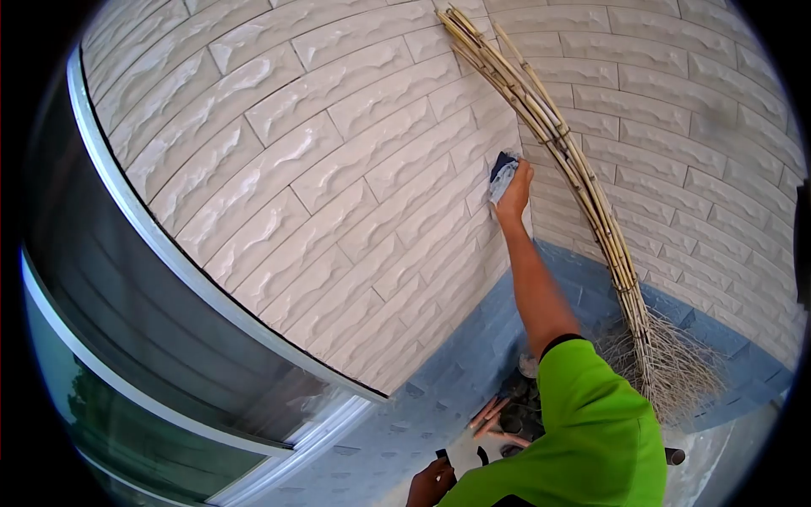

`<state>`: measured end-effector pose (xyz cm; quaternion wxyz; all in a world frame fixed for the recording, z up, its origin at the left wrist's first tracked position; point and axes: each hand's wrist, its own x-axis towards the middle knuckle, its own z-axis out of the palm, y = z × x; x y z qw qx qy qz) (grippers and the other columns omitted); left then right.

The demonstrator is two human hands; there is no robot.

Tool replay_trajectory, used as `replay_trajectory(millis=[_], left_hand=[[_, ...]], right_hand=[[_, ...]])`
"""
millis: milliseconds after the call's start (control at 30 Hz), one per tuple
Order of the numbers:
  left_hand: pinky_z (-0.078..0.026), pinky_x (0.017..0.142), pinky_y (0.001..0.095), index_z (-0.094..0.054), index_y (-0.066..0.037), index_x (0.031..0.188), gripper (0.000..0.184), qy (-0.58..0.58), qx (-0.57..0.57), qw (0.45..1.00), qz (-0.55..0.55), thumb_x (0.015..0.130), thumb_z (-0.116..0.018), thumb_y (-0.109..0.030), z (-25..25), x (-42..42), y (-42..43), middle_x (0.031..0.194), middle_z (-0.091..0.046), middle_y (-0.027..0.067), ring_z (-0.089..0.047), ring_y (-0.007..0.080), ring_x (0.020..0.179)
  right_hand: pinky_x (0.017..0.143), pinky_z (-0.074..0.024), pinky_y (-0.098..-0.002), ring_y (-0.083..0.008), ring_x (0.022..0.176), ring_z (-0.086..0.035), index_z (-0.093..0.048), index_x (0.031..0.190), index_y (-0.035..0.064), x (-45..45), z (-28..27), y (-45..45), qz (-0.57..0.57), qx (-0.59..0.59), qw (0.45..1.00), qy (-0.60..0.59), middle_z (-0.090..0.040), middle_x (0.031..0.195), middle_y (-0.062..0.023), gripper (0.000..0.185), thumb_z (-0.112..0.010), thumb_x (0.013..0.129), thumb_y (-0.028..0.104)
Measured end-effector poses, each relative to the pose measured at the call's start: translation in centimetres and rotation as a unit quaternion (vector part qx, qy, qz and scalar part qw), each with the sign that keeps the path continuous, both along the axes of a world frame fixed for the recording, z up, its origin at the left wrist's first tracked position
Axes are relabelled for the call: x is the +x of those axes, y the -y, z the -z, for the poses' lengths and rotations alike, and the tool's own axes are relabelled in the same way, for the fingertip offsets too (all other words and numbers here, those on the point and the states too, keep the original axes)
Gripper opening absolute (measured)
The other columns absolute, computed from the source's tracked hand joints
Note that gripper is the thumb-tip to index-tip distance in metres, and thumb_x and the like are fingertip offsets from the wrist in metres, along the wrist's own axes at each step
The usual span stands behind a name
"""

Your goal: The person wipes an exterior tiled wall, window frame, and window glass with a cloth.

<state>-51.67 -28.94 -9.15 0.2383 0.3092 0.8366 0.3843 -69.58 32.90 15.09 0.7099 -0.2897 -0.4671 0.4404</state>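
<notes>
My right hand point(514, 196), at the end of an outstretched arm, presses a crumpled blue and white cloth point(502, 179) to the beige brick-pattern wall point(372, 160), close to the corner. My left hand point(429, 483) is low in the view, its fingers curled by a small dark object point(442, 455) that I cannot make out. Just right of my right arm, a tall bundle of bamboo sticks point(583, 173) leans in the corner, with its bushy twig end point(667, 363) down.
A framed window point(194, 338) curves along the left. Blue tiles point(481, 321) line the lower walls. Near the floor below my arm are reddish sticks point(488, 416) and dark items point(522, 410). A pipe end point(674, 456) shows at the lower right.
</notes>
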Motion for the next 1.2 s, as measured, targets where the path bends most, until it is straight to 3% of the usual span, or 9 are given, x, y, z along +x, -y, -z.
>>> replay_trajectory(millis=[233,300,600,667,733,833,933,967,1200], left_hand=[[-0.058,0.085,0.0388,-0.061,-0.003,0.133,0.048,0.02,-0.081,0.997,-0.008,0.097,-0.064,-0.034,-0.8,0.3,-1.3,0.105,-0.077,0.0111,-0.074,0.0302,0.099],[-0.057,0.086,0.0384,-0.062,-0.002,0.132,0.047,0.016,-0.083,0.996,0.003,0.097,-0.064,-0.034,-1.0,0.6,-1.0,0.106,-0.077,0.0106,-0.074,0.03,0.101],[-0.057,0.087,0.0386,-0.061,-0.002,0.133,0.045,0.032,-0.056,0.998,0.013,0.098,-0.064,-0.03,-3.1,0.0,4.3,0.109,-0.076,0.0135,-0.073,0.0304,0.101],[-0.057,0.087,0.0387,-0.062,-0.002,0.132,0.045,0.028,-0.048,0.998,0.016,0.097,-0.065,-0.03,-2.7,-0.1,7.1,0.109,-0.076,0.0139,-0.073,0.0304,0.101],[-0.057,0.086,0.0381,-0.062,-0.001,0.132,0.045,0.022,-0.03,0.999,0.011,0.097,-0.066,-0.029,-2.3,-0.2,9.8,0.108,-0.076,0.0145,-0.074,0.0306,0.1],[-0.057,0.084,0.0373,-0.062,-0.001,0.131,0.044,0.055,-0.033,0.998,-0.002,0.096,-0.067,-0.028,-1.4,-0.4,13.6,0.106,-0.076,0.0149,-0.074,0.0302,0.098],[-0.057,0.083,0.0368,-0.062,0.0,0.13,0.044,0.04,-0.027,0.999,0.005,0.096,-0.068,-0.027,-1.2,-0.5,16.4,0.103,-0.076,0.0151,-0.074,0.0297,0.096],[-0.057,0.083,0.0371,-0.063,-0.001,0.13,0.043,0.012,-0.018,1.0,0.001,0.096,-0.068,-0.027,-1.2,-0.4,17.1,0.101,-0.076,0.0151,-0.074,0.03,0.096],[-0.058,0.081,0.039,-0.063,-0.006,0.129,0.044,-0.001,-0.017,0.999,0.045,0.095,-0.066,-0.034,2.9,-2.0,17.1,0.098,-0.076,0.013,-0.074,0.0325,0.094]], right_hand=[[0.104,-0.0414,-0.0378,-0.03,0.12,-0.054,-0.049,0.139,0.0043,1.0,11.2,-0.6,-0.216,-0.193,0.877,-0.384,-0.056,0.125,-0.0142,0.054,-0.062,0.096,0.033],[0.103,-0.0444,-0.0443,-0.0391,0.122,-0.052,-0.037,0.148,0.0063,0.5,20.7,-0.6,0.12,0.089,0.948,0.281,-0.051,0.128,-0.0206,0.082,-0.08,0.078,0.016],[0.101,-0.0457,-0.049,-0.0433,0.121,-0.05,-0.032,0.15,0.0102,-2.7,30.7,18.8,-0.037,-0.127,0.976,0.175,-0.047,0.132,-0.0235,0.099,-0.084,0.066,0.004],[0.098,-0.0462,-0.0504,-0.0405,0.121,-0.051,-0.036,0.147,0.0123,-0.5,26.9,26.2,0.043,-0.008,0.973,0.227,-0.05,0.13,-0.0226,0.096,-0.084,0.065,0.004],[0.095,-0.0473,-0.0475,-0.0345,0.12,-0.052,-0.041,0.141,0.0155,-0.3,23.8,31.3,-0.246,-0.429,0.763,-0.416,-0.053,0.129,-0.0144,0.076,-0.08,0.077,0.023],[0.092,-0.0485,-0.0411,-0.0255,0.116,-0.054,-0.045,0.136,0.0198,-5.1,31.1,37.2,-0.036,-0.116,0.991,0.06,-0.055,0.127,-0.0036,0.061,-0.068,0.087,0.047],[0.08,-0.0498,-0.0315,-0.0163,0.105,-0.056,-0.049,0.126,0.0254,-6.9,27.9,40.4,-0.052,-0.168,0.983,-0.049,-0.054,0.11,0.0031,0.045,-0.054,0.094,0.057],[0.08,-0.0512,-0.0328,-0.0138,0.099,-0.058,-0.05,0.118,0.0211,-1.3,17.6,42.9,-0.251,-0.422,0.797,-0.352,-0.055,0.107,0.0014,0.035,-0.056,0.096,0.048],[0.087,-0.0514,-0.0295,-0.016,0.101,-0.06,-0.054,0.129,0.0183,-0.9,6.3,40.9,-0.289,-0.202,0.856,-0.379,-0.057,0.105,-0.0021,0.035,-0.057,0.099,0.037]])
